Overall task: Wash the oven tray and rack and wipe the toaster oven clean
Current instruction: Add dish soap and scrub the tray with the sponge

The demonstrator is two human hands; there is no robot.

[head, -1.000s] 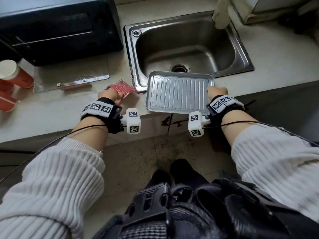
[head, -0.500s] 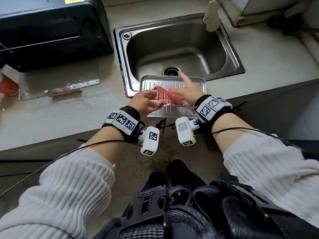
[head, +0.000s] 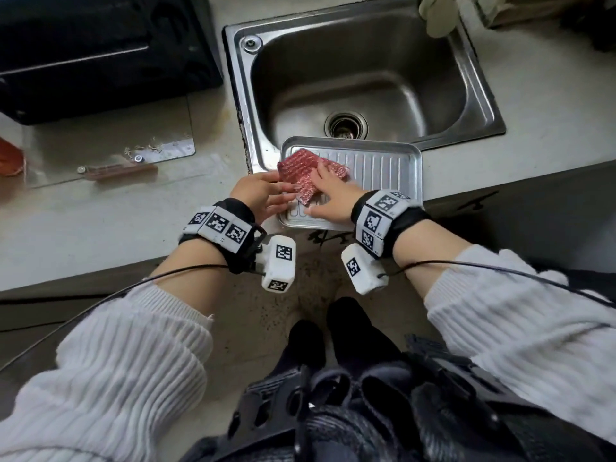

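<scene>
The ribbed metal oven tray (head: 383, 165) lies across the sink's front rim, its near edge overhanging the counter. A red mesh scrubbing cloth (head: 296, 165) is spread on the tray's left half. My right hand (head: 330, 191) lies flat on the cloth with fingers spread, pressing it onto the tray. At the tray's left edge my left hand (head: 260, 191) touches the cloth's near corner with straight fingers. The black toaster oven (head: 100, 55) stands at the far left with its glass door (head: 110, 141) folded down onto the counter. No rack is in view.
The steel sink (head: 366, 71) with its drain sits behind the tray. A pale glove (head: 436, 11) hangs over the sink's far rim. A red container (head: 10, 158) shows at the left edge. Grey counter (head: 533, 95) runs right of the sink.
My left hand brought the red cloth from the counter to the tray. Both hands held it above the tray, and now my right hand presses it flat there.
</scene>
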